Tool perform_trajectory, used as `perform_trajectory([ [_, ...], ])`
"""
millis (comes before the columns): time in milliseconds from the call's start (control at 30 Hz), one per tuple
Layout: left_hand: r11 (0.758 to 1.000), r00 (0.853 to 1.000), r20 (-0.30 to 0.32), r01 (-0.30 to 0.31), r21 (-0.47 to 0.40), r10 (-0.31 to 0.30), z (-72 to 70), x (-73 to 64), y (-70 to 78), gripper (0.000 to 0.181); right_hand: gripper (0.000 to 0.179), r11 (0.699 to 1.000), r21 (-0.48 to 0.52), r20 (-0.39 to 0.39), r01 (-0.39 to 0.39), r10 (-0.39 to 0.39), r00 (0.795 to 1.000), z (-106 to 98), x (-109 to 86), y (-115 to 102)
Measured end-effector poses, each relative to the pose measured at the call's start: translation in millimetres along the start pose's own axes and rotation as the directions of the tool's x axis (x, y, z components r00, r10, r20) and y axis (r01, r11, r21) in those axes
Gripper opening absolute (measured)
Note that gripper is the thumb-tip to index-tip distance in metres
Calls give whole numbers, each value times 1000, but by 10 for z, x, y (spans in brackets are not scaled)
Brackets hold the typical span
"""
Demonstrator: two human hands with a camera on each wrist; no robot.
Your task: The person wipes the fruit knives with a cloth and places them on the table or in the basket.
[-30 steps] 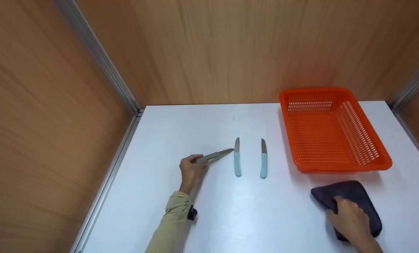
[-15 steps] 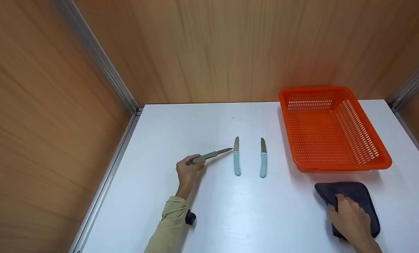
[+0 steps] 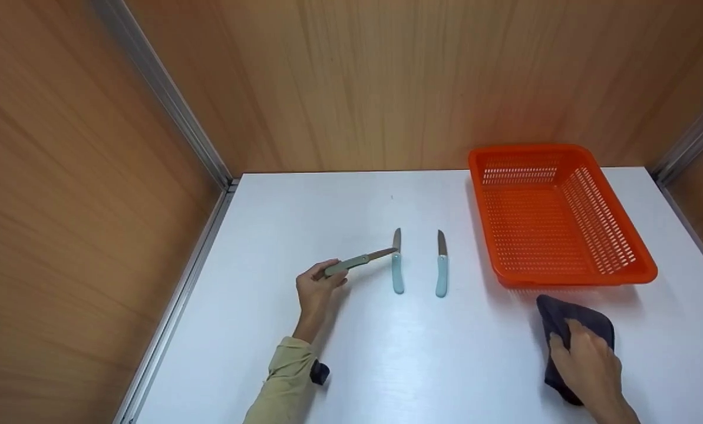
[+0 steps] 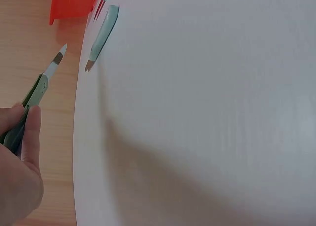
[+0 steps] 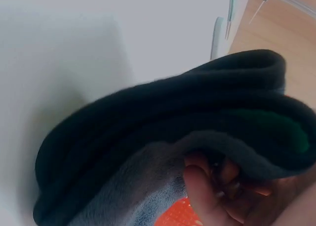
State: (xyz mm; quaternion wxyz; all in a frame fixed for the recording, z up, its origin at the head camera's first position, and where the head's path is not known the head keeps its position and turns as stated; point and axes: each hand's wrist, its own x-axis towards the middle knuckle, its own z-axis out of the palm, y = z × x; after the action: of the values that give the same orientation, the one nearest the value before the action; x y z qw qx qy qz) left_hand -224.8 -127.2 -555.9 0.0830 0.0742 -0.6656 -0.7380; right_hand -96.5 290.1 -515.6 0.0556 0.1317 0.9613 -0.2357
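Observation:
My left hand (image 3: 314, 294) pinches a small knife (image 3: 346, 265) by its green handle, the blade pointing right and slightly up the table. In the left wrist view the thumb and fingers close round the knife handle (image 4: 38, 90). Two similar knives lie side by side on the white table, the nearer one (image 3: 398, 274) overlapped by the held blade in the head view, the other (image 3: 442, 275) further right. My right hand (image 3: 590, 365) grips a dark folded cloth (image 3: 556, 309). The right wrist view shows its thick layers (image 5: 148, 112) bent over, with the fingers partly hidden beneath.
An orange perforated basket (image 3: 540, 229) stands at the back right, just beyond the cloth. Wood panels (image 3: 351, 82) rise behind the white table (image 3: 304, 206) and along both sides. A dark device (image 3: 319, 372) sits at the left sleeve cuff.
The cloth has been gathered up: it now looks narrower and bent, its far corner shifted right and away. The held knife has moved slightly, its tip now overlapping the nearer lying knife.

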Motion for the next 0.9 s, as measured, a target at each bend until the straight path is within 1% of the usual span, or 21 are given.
perform_trajectory([
  [100,1000,1000,9,4,-2,-4,15,-54,44,33,50,1000,20,-20,7,-7,1000,-9,-24,-35],
  [167,1000,1000,19,3,-16,-2,24,-87,70,32,48,999,41,-60,31,-28,998,-18,-37,-49],
  [300,999,999,41,1,-46,1,48,-151,120,33,46,996,63,-108,58,-51,993,-48,-59,-64],
  [433,998,998,60,16,-53,-13,69,-239,168,35,48,996,77,-97,41,-33,995,-82,-88,-92],
  [533,998,996,84,17,-64,-12,79,-318,212,36,46,993,100,-127,57,-44,991,-99,-113,-120],
  [667,998,993,116,2,-60,5,116,-455,383,35,43,985,130,-212,110,-81,974,-119,-150,-161],
  [800,998,991,126,-24,-65,32,141,-520,405,36,41,977,155,-255,143,-101,962,-149,-177,-213],
  [900,996,991,129,-35,-83,46,139,-528,329,37,40,973,175,-261,148,-99,960,-179,-194,-265],
])
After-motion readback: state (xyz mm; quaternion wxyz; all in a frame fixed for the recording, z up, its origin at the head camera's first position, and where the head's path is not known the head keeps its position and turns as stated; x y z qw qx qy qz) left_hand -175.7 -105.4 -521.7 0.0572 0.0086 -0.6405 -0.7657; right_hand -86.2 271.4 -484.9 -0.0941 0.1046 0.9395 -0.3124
